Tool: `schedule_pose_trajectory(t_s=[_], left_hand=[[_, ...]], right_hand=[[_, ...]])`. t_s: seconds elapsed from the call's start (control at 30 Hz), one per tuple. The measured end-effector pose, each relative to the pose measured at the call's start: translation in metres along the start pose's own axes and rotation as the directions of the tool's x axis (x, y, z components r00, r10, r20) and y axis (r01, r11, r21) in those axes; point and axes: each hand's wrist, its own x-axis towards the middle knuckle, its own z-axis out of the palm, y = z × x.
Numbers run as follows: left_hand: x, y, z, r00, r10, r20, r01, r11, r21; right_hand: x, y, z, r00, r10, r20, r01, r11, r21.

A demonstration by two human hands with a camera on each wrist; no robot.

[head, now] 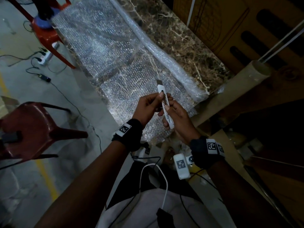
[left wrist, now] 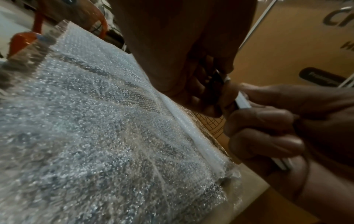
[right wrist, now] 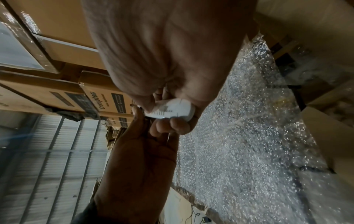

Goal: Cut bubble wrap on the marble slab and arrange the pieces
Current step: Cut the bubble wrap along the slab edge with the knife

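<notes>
Both hands hold a white snap-off utility knife (head: 165, 104) above the marble slab (head: 181, 38): right hand (head: 179, 120) wrapped around the handle, left hand (head: 148, 107) pinching near the slider. Bubble wrap (head: 102, 46) lies spread across the slab; it looks light, limp and slippery, best pinned flat beside the cut.

Fingers of left hand (head: 146, 107) and right hand (head: 177, 121) are covering most of the cutter (head: 165, 102) mid-body; its slider isn't showing. Bubble wrap (head: 105, 51) is running off the top edge in head view, blurring at the near edge in left wrist view. Box (right wrist: 107, 100) print is too small to read apart from the brand word.
</notes>
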Motion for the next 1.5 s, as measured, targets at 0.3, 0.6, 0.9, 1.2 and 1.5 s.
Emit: schedule_pose_trajectory(t_s=[0.3,0.6,0.9,1.2,1.5], left_hand=[[-0.002,-0.005,0.005,0.997,-0.044,-0.064,0.044,0.999,0.008],[-0.010,-0.006,0.008,0.996,-0.072,-0.049,0.072,0.997,-0.007],[-0.007,-0.010,0.010,0.999,-0.044,-0.030,0.044,0.999,-0.006],[0.006,-0.041,-0.004,0.995,-0.079,0.063,0.065,0.977,0.203],[0.077,-0.089,-0.026,0.981,0.192,-0.033,-0.063,0.476,0.877]], right_hand=[[0.001,0.004,-0.008,0.998,-0.024,0.052,0.026,0.999,-0.038],[0.000,0.009,-0.008,0.998,-0.065,0.025,0.066,0.996,-0.067],[0.001,0.007,-0.015,0.998,-0.054,0.037,0.059,0.989,-0.139],[0.008,0.012,-0.030,0.994,0.071,0.088,-0.054,0.982,-0.179],[0.089,0.028,-0.082,0.993,-0.095,-0.067,0.023,0.722,-0.691]])
